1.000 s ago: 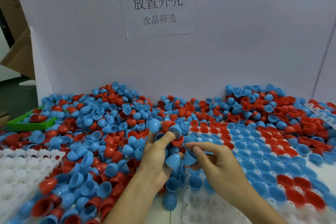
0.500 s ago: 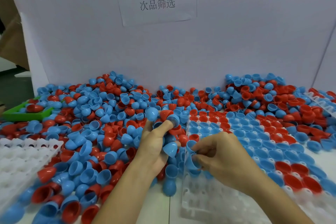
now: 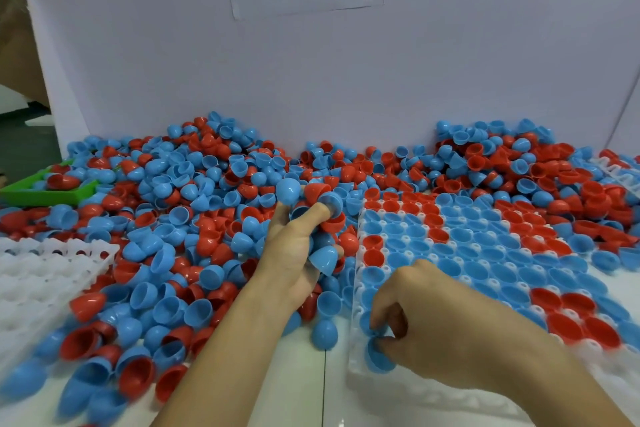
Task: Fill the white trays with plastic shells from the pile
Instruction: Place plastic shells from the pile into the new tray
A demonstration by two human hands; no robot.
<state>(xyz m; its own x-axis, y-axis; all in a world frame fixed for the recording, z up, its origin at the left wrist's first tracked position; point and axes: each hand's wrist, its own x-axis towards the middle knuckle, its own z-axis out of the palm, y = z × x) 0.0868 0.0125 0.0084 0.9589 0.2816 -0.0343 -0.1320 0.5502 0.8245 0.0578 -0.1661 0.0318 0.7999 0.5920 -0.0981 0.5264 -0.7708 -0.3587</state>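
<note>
Right hand (image 3: 450, 333) pinches a blue shell (image 3: 379, 357) at the white tray's (image 3: 360, 378) near-left pocket. Seat it open side up, directly below the grip, then release. Left hand (image 3: 294, 253) holds several spare shells (image 3: 322, 258) beside the pile (image 3: 194, 204).

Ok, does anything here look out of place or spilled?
Somewhat: loose shells from the pile have spilled over the far right corner of the white tray. A few also lie in the green bin.

Bright, even light with soft shadows; shells (image 3: 31, 381) at the near left of the pile smear (wide-angle stretch too).
</note>
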